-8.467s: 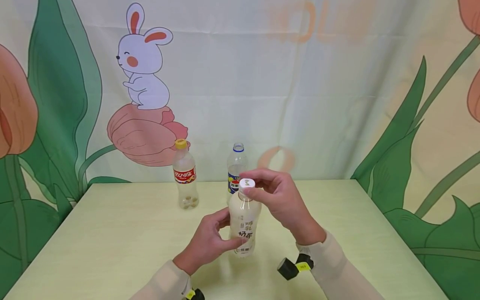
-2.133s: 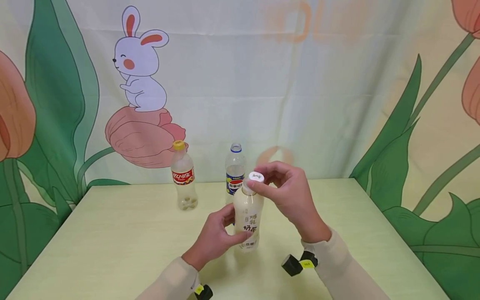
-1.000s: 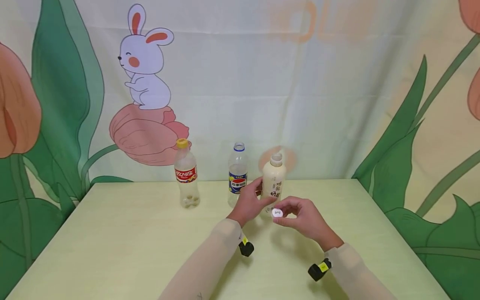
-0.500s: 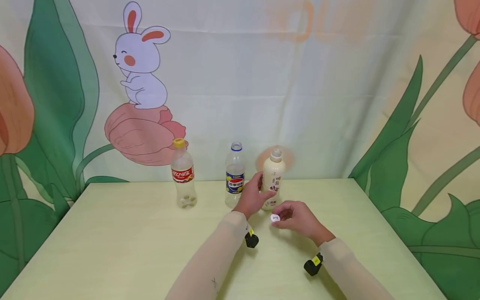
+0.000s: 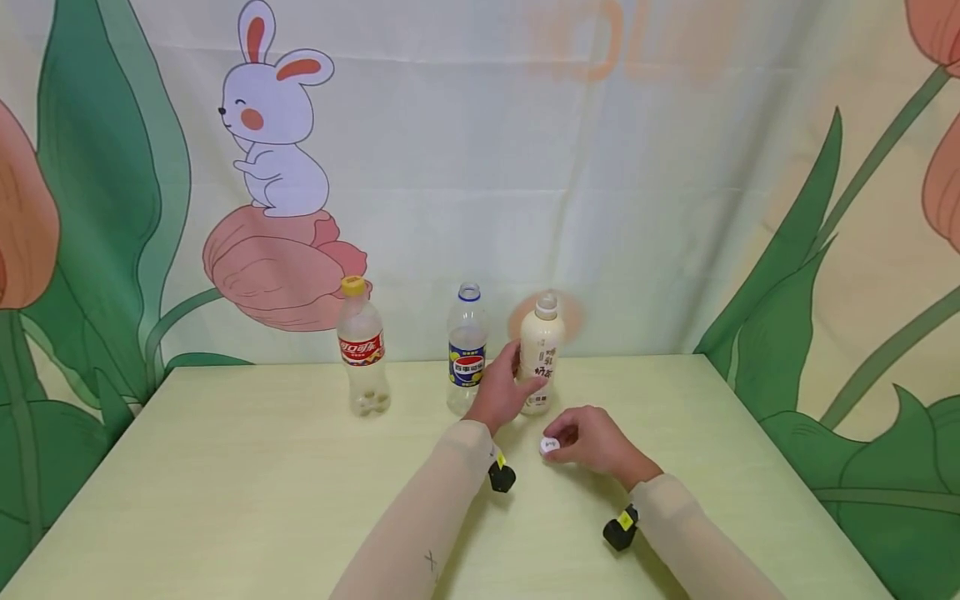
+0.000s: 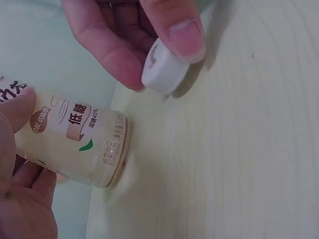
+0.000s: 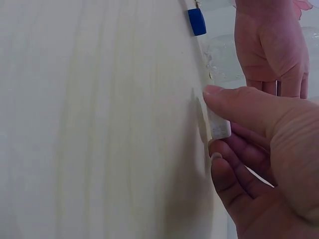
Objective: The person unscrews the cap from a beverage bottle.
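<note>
My left hand (image 5: 501,390) grips the lower body of a cream-coloured milk tea bottle (image 5: 542,342), upright at the back of the table, its mouth uncapped. The base of that bottle (image 6: 112,149) meets the tabletop in the left wrist view. In front of it, my right hand (image 5: 596,442) pinches a white bottle cap (image 5: 550,446) between thumb and fingers, very low over the table. The left wrist view shows the cap (image 6: 162,69) with its printed top tilted and a shadow beneath; whether it touches the wood I cannot tell.
Left of the milk tea bottle stands an uncapped Pepsi bottle (image 5: 467,367). Further left is a Coca-Cola bottle (image 5: 363,354) with a yellow cap. A blue cap (image 7: 197,21) lies on the table (image 5: 247,483) in the right wrist view. A printed curtain (image 5: 450,167) hangs behind.
The white cap, on the milk tea bottle earlier, has come off in my right hand and been lowered to the table. My left hand has moved the bottle back and right, beside the Pepsi bottle.
</note>
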A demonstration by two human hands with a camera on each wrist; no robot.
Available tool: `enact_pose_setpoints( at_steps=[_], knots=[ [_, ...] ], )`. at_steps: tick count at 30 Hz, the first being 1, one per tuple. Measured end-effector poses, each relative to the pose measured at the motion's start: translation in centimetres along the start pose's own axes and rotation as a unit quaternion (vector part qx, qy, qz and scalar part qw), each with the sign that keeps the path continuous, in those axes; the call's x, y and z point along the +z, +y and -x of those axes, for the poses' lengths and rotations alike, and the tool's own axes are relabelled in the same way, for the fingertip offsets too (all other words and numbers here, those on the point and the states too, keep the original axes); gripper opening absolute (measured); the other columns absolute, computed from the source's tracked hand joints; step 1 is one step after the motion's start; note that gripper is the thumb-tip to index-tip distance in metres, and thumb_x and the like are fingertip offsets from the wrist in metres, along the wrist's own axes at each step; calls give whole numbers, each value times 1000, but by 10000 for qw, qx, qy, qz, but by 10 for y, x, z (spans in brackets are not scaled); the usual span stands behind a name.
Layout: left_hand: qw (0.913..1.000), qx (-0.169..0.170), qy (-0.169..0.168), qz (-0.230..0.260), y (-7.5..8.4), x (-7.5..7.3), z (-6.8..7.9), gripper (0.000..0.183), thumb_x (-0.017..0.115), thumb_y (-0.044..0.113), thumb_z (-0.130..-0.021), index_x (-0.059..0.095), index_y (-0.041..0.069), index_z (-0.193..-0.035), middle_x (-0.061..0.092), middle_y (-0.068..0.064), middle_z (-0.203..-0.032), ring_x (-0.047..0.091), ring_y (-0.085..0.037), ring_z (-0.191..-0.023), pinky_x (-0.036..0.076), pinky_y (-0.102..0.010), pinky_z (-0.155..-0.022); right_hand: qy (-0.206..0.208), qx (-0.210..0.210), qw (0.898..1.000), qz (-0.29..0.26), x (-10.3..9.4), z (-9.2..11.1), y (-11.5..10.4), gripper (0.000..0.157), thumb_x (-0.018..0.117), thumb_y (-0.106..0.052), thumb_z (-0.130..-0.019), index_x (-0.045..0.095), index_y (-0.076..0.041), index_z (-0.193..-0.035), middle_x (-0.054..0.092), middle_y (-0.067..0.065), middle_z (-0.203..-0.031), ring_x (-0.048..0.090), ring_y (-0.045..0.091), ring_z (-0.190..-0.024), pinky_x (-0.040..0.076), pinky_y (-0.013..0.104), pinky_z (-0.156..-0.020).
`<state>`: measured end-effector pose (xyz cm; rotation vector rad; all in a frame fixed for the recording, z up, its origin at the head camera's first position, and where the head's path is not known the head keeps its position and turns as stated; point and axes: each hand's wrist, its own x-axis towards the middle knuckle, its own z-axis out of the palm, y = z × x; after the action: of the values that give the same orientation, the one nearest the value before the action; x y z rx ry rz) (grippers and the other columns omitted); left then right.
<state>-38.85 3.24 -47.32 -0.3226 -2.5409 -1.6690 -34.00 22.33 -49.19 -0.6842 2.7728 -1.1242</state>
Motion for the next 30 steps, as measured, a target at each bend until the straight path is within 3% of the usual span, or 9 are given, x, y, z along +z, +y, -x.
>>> enact_pose_setpoints(
  at_steps=[16,30],
  knots=[
    [9999,-110,7,65,-5,2,-1,76,76,21,-94,35,15,-158,48,-9,-158,46,-27,-146,40,-44,-121,32,251,9996,161,4,0,-5,25,92,-16,-75,78,-11,-95,73,-2,-86,62,11,-77,55,24,-72],
    [9997,-188,-138,56,-8,-1,8,79,78,22,-92,34,13,-157,46,-12,-159,44,-31,-148,39,-46,-122,112,327,9992,191,5,2,-5,27,92,-18,-75,78,-12,-97,72,-3,-87,61,11,-79,55,25,-74]
  ],
)
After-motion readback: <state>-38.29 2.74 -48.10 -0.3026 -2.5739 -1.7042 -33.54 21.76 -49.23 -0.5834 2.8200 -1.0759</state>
